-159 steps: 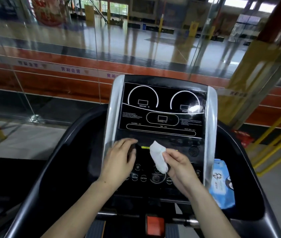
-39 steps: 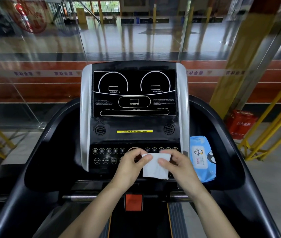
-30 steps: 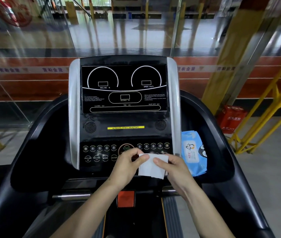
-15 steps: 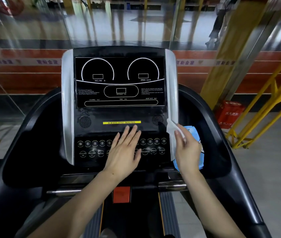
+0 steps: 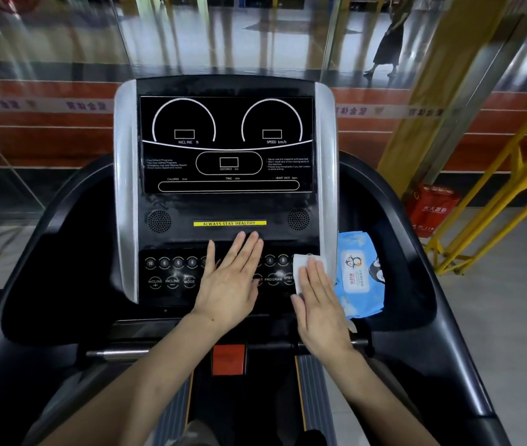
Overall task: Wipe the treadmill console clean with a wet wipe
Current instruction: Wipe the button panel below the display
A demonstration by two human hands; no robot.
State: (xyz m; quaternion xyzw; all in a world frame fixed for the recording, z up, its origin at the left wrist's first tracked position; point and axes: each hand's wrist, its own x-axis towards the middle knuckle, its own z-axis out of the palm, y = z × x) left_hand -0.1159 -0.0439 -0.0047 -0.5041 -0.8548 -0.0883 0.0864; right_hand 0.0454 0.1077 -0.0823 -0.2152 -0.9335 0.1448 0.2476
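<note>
The right hand has dropped, flat on the wet wipe; the open left hand hides centre buttons.

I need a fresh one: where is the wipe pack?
The wipe pack lies right of the console, beside the right hand.

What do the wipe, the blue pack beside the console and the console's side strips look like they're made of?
Wipe: thin white nonwoven cloth, matte, lying limp and flat under the right hand.
Blue pack: soft plastic film, slightly glossy, going by its crinkles and printed label.
Side strips: silver with a brushed sheen; metal or metallic-painted plastic, hard to say which.
</note>
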